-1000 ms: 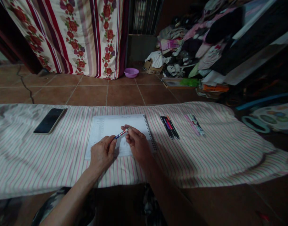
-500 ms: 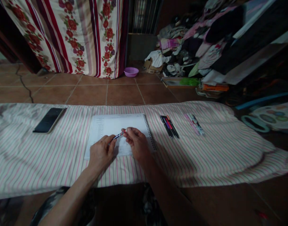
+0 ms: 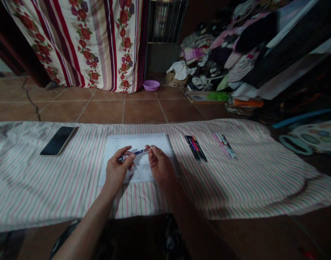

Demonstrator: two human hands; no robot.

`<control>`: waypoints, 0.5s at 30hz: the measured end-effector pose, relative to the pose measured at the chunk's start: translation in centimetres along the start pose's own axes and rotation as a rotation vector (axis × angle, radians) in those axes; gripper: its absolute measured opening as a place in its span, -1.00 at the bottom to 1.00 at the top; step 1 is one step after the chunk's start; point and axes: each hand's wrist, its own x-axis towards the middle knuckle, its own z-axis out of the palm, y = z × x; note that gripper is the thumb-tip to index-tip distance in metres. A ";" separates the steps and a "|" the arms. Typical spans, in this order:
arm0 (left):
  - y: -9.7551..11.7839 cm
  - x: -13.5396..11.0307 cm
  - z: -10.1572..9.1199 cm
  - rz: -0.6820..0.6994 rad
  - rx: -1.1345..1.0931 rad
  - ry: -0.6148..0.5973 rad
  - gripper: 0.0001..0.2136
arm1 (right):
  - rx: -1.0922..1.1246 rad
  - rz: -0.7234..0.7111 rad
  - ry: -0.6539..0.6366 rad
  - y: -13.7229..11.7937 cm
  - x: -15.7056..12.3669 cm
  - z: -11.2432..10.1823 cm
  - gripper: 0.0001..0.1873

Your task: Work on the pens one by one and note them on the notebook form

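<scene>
A slim pen [image 3: 140, 152] with a dark blue barrel is held between my two hands above an open spiral notebook [image 3: 138, 140]. My left hand [image 3: 119, 164] pinches the pen's left part between thumb and fingers. At the other end, the fingertips of my right hand [image 3: 160, 162] are closed on the pen's tip. The notebook's page is white with faint writing and a column of small marks along its left side; its wire binding runs down the right edge. My hands and forearms hide part of the lower page.
Right of the notebook lie several dark pens [image 3: 195, 148] and a few pale pink and white pens [image 3: 224, 145]. A phone [image 3: 58, 141] rests at the left on the striped cloth [image 3: 263, 169]. Beyond, a purple basin [image 3: 151, 85] sits on the tiled floor near piled clothes [image 3: 222, 50].
My left thumb and fingers have spread and shifted along the pen, so more of its barrel shows. The pen is now nearer to level. The whole view has moved slightly.
</scene>
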 end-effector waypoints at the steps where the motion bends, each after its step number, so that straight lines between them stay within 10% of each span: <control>1: 0.1 0.1 0.2 -0.032 -0.107 -0.006 -0.63 | 0.016 0.002 0.005 0.0 0.1 0.1 -0.91; 15: -0.2 0.3 2.6 -0.297 -0.606 0.011 -0.84 | -0.210 -0.037 -0.099 0.6 -0.3 0.4 -0.85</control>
